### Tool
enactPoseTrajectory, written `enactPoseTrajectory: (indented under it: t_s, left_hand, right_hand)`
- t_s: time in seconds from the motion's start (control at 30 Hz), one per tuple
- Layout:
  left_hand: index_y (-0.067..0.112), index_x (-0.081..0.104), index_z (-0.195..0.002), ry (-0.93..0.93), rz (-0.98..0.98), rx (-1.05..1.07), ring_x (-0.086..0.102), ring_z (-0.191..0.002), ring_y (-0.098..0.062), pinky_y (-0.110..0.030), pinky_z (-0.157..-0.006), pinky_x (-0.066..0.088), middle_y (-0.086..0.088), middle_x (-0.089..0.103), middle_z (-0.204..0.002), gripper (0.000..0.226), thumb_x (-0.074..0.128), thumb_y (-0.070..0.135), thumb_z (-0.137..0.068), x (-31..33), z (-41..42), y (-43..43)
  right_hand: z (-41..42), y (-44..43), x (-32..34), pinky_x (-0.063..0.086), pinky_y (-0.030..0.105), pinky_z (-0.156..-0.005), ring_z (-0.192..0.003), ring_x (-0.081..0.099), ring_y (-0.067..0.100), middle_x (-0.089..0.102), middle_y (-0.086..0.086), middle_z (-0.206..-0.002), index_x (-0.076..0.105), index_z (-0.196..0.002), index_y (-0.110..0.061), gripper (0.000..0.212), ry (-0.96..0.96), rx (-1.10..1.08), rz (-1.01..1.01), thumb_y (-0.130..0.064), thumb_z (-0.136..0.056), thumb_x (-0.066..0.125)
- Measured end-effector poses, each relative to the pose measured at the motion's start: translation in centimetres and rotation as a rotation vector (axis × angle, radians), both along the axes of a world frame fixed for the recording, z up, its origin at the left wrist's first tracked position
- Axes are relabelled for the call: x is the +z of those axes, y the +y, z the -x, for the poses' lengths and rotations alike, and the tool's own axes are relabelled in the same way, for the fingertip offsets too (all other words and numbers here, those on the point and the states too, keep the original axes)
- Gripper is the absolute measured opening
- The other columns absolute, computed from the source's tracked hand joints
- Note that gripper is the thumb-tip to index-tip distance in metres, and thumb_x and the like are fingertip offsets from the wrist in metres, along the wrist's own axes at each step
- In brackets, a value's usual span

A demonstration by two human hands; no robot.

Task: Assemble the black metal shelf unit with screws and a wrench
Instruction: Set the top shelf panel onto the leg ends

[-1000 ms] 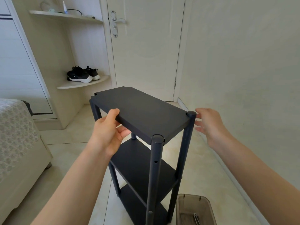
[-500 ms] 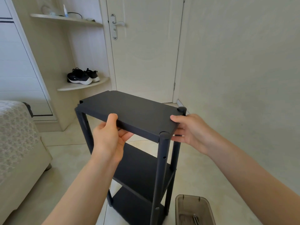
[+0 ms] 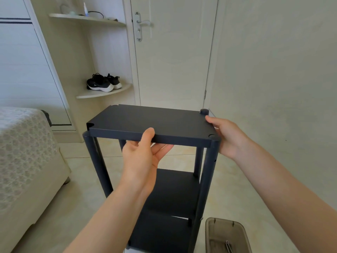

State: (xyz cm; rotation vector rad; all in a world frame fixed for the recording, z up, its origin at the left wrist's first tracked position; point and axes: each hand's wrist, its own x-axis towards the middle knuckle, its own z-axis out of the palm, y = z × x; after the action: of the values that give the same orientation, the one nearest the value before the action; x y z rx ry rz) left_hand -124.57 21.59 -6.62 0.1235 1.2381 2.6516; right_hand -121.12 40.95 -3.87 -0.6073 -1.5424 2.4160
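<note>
The black metal shelf unit (image 3: 145, 121) stands upright on the tiled floor in front of me, with a top panel, two lower shelves and round corner posts. My left hand (image 3: 144, 157) grips the near edge of the top panel, thumb on top and fingers underneath. My right hand (image 3: 228, 136) holds the panel's right short edge between the two right posts, thumb lying on top. The near-left corner of the panel sits above its post with a gap showing.
A translucent brown plastic box (image 3: 226, 234) with a metal tool inside sits on the floor at the lower right. A bed (image 3: 25, 161) is at the left. A closed door (image 3: 173, 57) and a corner shelf with black sneakers (image 3: 102, 83) lie behind.
The shelf unit has turned so its long side now faces me. My right hand went from hovering beside the right post to holding the panel's right edge. My left hand kept its grip.
</note>
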Motion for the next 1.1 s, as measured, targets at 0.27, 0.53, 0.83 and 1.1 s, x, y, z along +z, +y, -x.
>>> enactPoseTrajectory:
  t_s: [0.27, 0.53, 0.83, 1.1]
  left_hand:
    - [0.012, 0.053, -0.119, -0.002, 0.003, -0.081, 0.074, -0.1, -0.029, -0.039, -0.084, 0.062, -0.013, 0.075, -0.109, 0.022, 0.06, 0.017, -0.099, -0.3, -0.1, 0.1]
    - [-0.003, 0.068, -0.106, 0.099, 0.683, -0.274, 0.077, -0.085, -0.031, -0.029, -0.061, 0.061, -0.019, 0.077, -0.094, 0.045, 0.06, 0.039, -0.096, 2.7, 1.9, -7.7]
    - [0.026, 0.068, -0.082, 0.302, 0.773, 0.567, 0.066, -0.063, -0.007, -0.026, -0.07, 0.056, 0.003, 0.072, -0.08, 0.009, 0.07, 0.03, -0.09, 2.7, 6.3, -13.5]
    - [0.017, 0.069, -0.11, 0.063, 0.663, -0.094, 0.076, -0.086, -0.024, -0.04, -0.082, 0.049, -0.007, 0.077, -0.082, 0.053, 0.048, 0.064, -0.096, 1.5, 7.2, -11.7]
  right_hand:
    - [-1.7, -1.1, -0.3, 0.061, 0.037, -0.069, -0.065, 0.073, 0.021, 0.074, 0.005, -0.074, 0.062, -0.106, -0.008, 0.017, -0.02, 0.005, -0.067, -0.014, -0.09, 0.063]
    - [-1.1, -1.5, -0.5, 0.06, 0.036, -0.069, -0.054, 0.071, 0.018, 0.071, 0.002, -0.061, 0.06, -0.096, -0.007, 0.01, 0.03, -0.094, -0.092, -0.014, -0.09, 0.064]
    - [-1.0, -0.9, -0.7, 0.057, 0.029, -0.05, -0.054, 0.07, 0.02, 0.07, 0.005, -0.061, 0.06, -0.093, -0.005, 0.009, 0.04, -0.109, -0.091, -0.012, -0.089, 0.063]
    - [-1.1, -0.1, -0.6, 0.057, 0.029, -0.052, -0.05, 0.065, 0.019, 0.066, 0.005, -0.06, 0.06, -0.087, -0.007, 0.007, 0.042, -0.076, -0.111, -0.013, -0.087, 0.063]
